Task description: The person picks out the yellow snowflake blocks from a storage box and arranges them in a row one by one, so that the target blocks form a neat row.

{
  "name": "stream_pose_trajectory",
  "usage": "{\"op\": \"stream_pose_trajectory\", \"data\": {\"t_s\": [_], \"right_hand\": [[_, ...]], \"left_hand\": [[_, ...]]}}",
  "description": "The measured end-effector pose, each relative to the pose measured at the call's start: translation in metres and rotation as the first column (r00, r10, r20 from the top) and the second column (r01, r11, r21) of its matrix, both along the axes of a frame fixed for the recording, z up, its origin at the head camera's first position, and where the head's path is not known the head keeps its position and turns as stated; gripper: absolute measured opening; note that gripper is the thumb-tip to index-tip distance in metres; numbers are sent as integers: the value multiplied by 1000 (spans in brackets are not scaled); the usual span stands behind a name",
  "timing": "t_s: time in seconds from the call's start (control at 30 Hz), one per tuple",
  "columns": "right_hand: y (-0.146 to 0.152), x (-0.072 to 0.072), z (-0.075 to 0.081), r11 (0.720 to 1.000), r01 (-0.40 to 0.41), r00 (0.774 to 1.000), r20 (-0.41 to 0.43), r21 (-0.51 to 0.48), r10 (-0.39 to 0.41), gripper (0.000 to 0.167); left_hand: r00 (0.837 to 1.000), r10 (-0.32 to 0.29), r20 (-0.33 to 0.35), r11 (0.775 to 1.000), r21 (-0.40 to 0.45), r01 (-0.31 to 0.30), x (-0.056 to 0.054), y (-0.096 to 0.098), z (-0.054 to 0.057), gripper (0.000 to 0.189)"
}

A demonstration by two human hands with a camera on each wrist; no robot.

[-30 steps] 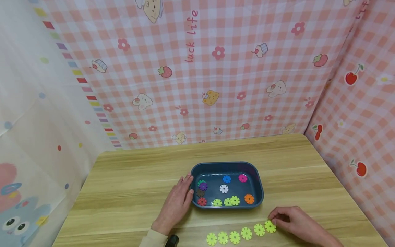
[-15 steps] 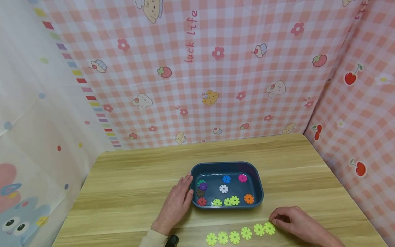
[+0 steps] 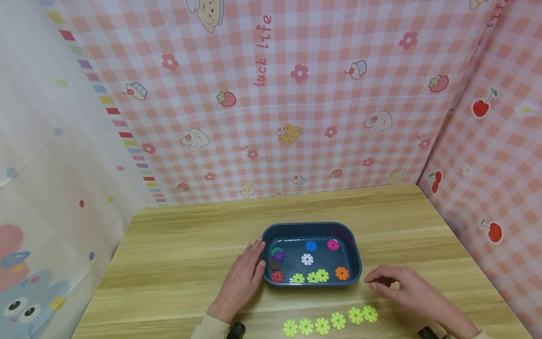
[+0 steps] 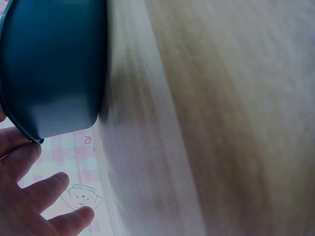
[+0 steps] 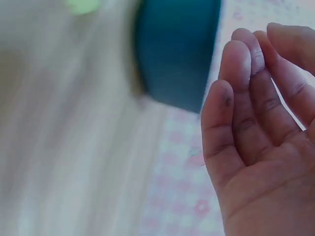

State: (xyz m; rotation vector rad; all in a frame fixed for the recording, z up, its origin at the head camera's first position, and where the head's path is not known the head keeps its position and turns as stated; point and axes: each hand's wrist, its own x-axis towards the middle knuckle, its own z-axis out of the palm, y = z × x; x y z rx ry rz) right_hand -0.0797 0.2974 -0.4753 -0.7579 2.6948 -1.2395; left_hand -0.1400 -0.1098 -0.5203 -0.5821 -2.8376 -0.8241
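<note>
My left hand (image 3: 240, 278) rests against the left end of a dark blue rectangular tub (image 3: 292, 243), fingers extended along its rim. In the left wrist view its fingertips (image 4: 56, 183) are spread, some right at the rim. To the right of the tub, over the table, is my right hand (image 3: 402, 287). Its fingers bend loosely, and the right wrist view shows a bare palm (image 5: 270, 191) holding nothing. Several yellow-green notched discs, such as this snowflake disc (image 3: 322, 326), lie in a row in front of the tub. The two rightmost discs (image 3: 370, 313) sit edge to edge.
Inside the tub lie more notched discs: a white one (image 3: 307, 259), a blue one (image 3: 311, 246), a pink one (image 3: 333, 245), an orange one (image 3: 342, 273) and several others. A wood-grain table (image 3: 182, 263) bears everything, with pink checked cloth (image 3: 254, 117) behind it.
My right hand has let go of the rightmost yellow-green disc and moved up and away, towards the tub's right end. That disc has settled slightly lower in the row. My left hand stays put.
</note>
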Motion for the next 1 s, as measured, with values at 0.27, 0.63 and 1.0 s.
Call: {"op": "stream_pose_trajectory", "data": {"t_s": [0.27, 0.63, 1.0], "right_hand": [[-34, -12, 17, 996, -68, 989, -134, -65, 59, 18], [-71, -43, 10, 989, -148, 966, -214, 11, 147, 18], [-103, -68, -5, 967, -252, 964, -79, 24, 254, 21]], "left_hand": [[1000, -1, -6, 1000, 0, 1, 0, 0, -1, 49], [1000, -2, -7, 1000, -3, 2, 0, 0, -1, 49], [1000, -4, -5, 1000, -12, 4, 0, 0, 0, 49]]}}
